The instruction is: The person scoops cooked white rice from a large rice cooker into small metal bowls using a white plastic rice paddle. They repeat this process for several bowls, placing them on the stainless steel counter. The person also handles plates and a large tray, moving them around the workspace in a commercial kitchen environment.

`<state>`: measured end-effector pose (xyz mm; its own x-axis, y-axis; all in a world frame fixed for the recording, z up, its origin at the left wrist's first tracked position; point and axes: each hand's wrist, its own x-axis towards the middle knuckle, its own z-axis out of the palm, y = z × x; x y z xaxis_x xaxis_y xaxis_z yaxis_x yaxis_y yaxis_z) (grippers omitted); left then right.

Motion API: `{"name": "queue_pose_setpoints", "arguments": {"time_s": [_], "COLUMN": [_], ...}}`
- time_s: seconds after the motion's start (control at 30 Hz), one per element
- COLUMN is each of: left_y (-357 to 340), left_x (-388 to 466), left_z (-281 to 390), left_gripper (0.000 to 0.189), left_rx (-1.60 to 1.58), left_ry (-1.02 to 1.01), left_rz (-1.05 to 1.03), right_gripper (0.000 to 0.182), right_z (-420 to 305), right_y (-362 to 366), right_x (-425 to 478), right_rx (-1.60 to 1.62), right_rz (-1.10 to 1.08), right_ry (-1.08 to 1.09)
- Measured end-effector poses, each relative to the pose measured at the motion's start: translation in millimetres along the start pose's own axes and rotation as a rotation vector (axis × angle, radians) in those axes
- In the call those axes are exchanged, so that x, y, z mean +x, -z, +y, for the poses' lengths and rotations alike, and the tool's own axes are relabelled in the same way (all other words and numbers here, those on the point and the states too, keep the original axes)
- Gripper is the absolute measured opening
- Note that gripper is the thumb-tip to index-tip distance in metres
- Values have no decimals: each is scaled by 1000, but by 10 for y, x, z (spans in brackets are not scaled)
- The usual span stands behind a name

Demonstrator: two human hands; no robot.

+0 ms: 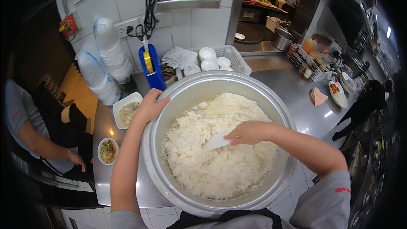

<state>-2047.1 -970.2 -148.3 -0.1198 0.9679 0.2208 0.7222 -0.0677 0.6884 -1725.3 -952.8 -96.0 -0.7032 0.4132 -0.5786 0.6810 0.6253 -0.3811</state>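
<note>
A large round metal pot stands before me, with a heap of cooked white rice inside. My right hand reaches over the rice and grips a white rice paddle. The paddle's blade is pushed partly into the rice near the middle, so its tip is hidden. My left hand grasps the pot's rim at the upper left, its thumb lying along the edge.
Left of the pot are a square soup bowl and a round food bowl. Behind stand a blue tape dispenser, wrapped cup stacks and a white basket with small bowls. A co-worker is at left. A pink cloth lies right.
</note>
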Motion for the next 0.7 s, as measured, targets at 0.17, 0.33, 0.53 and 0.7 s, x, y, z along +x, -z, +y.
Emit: {"name": "queue_pose_setpoints", "arguments": {"time_s": [0.17,0.33,0.53,0.7], "left_y": [33,-3,12,8], "left_x": [-69,7,-24,0], "left_z": [-57,38,82,5], "left_gripper": [34,34,33,34], "left_rx": [-1,8,-31,-32], "left_ry": [51,11,76,80], "left_rz": [21,3,-2,-12], "right_gripper": [39,41,36,28], "right_z": [132,524,487,320], "right_y": [417,-180,169,234], "right_x": [-428,-109,-539,-289], "right_rx": [124,113,23,-495], "right_rz": [-6,103,89,205], "right_ry": [-38,-49,-127,-390]}}
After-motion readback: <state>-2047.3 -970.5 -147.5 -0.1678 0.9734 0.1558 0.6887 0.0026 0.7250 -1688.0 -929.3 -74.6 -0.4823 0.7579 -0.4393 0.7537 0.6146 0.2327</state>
